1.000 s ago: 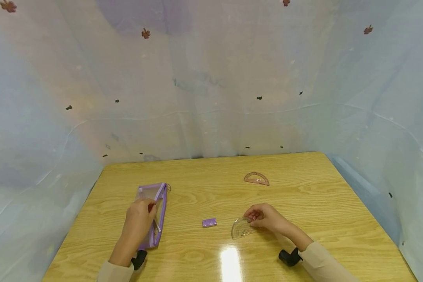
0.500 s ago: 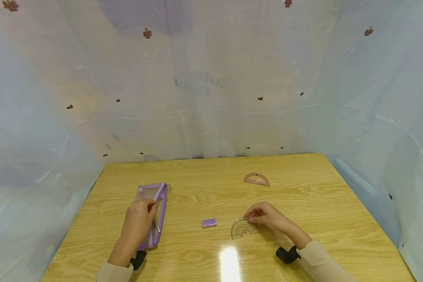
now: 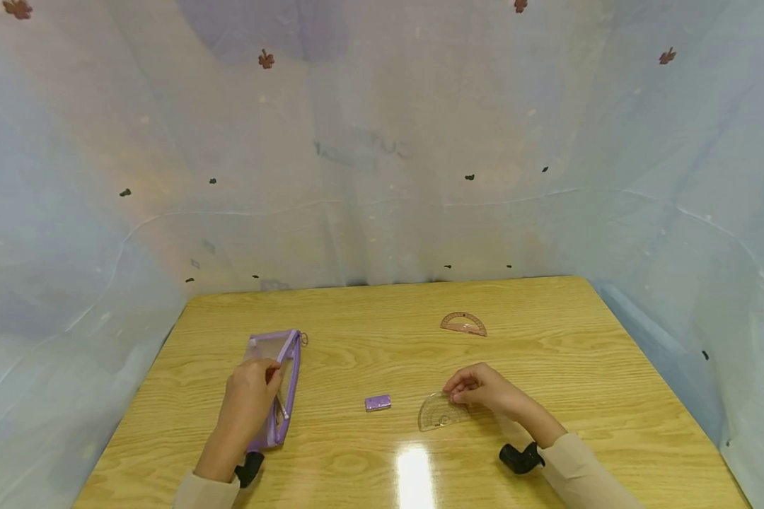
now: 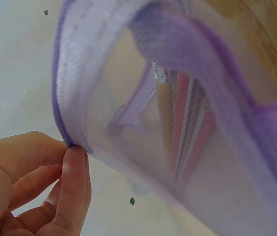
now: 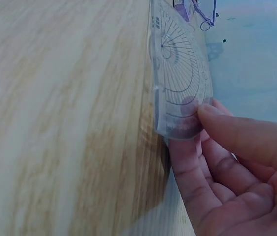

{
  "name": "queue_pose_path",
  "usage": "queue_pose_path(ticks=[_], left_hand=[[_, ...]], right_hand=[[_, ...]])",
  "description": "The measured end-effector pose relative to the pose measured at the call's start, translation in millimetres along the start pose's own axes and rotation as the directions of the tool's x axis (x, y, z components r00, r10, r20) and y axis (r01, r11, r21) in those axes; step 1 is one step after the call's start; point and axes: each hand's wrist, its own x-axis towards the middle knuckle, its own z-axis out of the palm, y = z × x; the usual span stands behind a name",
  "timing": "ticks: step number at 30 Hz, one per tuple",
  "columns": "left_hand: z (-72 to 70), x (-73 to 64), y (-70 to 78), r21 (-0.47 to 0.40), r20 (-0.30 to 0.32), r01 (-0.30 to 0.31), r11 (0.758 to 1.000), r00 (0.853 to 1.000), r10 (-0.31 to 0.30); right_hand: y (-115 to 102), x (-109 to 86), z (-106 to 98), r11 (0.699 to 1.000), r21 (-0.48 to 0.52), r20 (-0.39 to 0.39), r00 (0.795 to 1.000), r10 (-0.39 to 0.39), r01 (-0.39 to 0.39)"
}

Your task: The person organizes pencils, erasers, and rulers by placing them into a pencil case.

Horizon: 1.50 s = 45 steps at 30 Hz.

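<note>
At the left of the table, my left hand [image 3: 250, 390] pinches the edge of a mesh pencil pouch [image 3: 295, 382] with purple trim. The left wrist view shows the pouch's mouth spread apart and several pencils [image 4: 180, 118] inside. My right hand [image 3: 484, 390] pinches a clear protractor [image 3: 438, 413] by its edge, thumb on one face and fingers behind. In the right wrist view the protractor [image 5: 180, 73] is tilted up at the tabletop; whether it touches the wood I cannot tell. A small purple eraser-like block [image 3: 378, 403] lies between the two hands.
A reddish see-through protractor [image 3: 463, 324] lies flat towards the back of the wooden table [image 3: 369, 325]. Behind and at both sides hangs a pale curtain [image 3: 382, 141]. A bright light reflection shows on the front of the tabletop.
My right hand and the clear protractor have shifted very slightly. The left hand stays on the pouch, and the purple block and reddish protractor lie where they were.
</note>
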Motion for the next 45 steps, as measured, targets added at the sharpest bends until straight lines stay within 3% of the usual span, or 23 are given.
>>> queue_pose_path(ticks=[8, 15, 27, 45], left_hand=[[-1.1, -0.2, 0.2, -0.001, 0.0, -0.001, 1.0, 1.0, 0.001], [-1.7, -0.2, 0.8, 0.0, 0.007, 0.009, 1.0, 1.0, -0.009], [-0.9, 0.3, 0.2, 0.005, 0.008, 0.008, 1.0, 1.0, -0.008], [-0.9, 1.1, 0.7, 0.007, 0.021, 0.028, 1.0, 0.999, -0.028]], right_hand=[[1, -1.5, -4, 0.999, 0.042, 0.004, 0.999, 0.034, -0.034], [1, -2.4, -6, 0.997, 0.073, 0.015, 1.0, 0.012, -0.013], [-7, -3.2, -9, 0.989, 0.132, 0.006, 0.998, 0.066, -0.066], [-12, 3.7, -10, 0.981, 0.188, -0.006, 0.999, 0.043, -0.042]])
